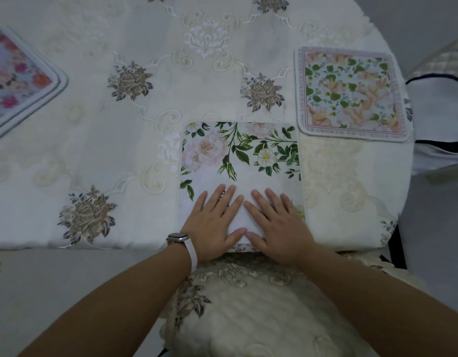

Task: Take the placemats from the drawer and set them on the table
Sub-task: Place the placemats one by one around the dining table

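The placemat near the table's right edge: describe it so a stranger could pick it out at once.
Start from the table's embroidered tablecloth and go to its right edge. The square placemat lies there, just beyond the peony placemat at the near edge. It alone has peach lilies inside a border of printed lettering.

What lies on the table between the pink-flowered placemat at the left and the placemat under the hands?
Only the embroidered tablecloth. The head view shows nothing else on that stretch.
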Demonstrator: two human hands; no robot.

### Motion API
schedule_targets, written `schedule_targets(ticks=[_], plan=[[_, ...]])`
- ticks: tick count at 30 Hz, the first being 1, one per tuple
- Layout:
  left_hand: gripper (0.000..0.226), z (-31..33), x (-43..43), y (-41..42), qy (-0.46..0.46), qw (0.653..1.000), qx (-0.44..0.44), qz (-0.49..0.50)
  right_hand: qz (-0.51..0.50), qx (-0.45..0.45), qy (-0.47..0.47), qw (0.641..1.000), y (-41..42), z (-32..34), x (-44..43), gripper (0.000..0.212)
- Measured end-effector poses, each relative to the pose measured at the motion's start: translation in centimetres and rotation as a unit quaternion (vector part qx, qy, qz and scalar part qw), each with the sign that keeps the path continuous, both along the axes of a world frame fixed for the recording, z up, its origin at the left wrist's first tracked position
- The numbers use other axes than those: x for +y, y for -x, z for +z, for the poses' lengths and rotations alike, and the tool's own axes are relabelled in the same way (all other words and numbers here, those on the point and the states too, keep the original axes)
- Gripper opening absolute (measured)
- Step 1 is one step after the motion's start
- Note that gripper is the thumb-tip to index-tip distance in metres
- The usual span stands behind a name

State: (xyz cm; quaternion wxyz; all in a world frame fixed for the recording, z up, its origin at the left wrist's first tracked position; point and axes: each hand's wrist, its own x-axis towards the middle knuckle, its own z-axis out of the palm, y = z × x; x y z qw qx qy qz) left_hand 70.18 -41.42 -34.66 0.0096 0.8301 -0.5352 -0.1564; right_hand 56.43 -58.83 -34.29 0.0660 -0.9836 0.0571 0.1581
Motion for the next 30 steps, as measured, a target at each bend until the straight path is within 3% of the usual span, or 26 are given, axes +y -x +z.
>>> schedule_targets(ticks=[9,16,22,30], plan=[[0.096,1.9,2.6,-1.3,-0.089,0.994,-0.015,0.057,-0.095,0.056,0.021,0.994,2.3,1.5,-3.8,0.082],[0.081,5.6,5.8,-1.0,-0.166,0.974,-0.007,0.156,-0.146,0.120,0.015,0.982,3.3,3.9,-6.2,0.079],[0.076,9.8,6.7,0.8,-0.092,0.965,-0.016,0.246,-0.074,0.022,0.027,0.997,1.2,8.4,-7.1,0.050],[0.070,14.7,9.5,4.7,0.038,0.943,-0.041,0.329,0.021,-0.042,-0.015,0.999,-2.1,12.6,-3.4,0.048]])
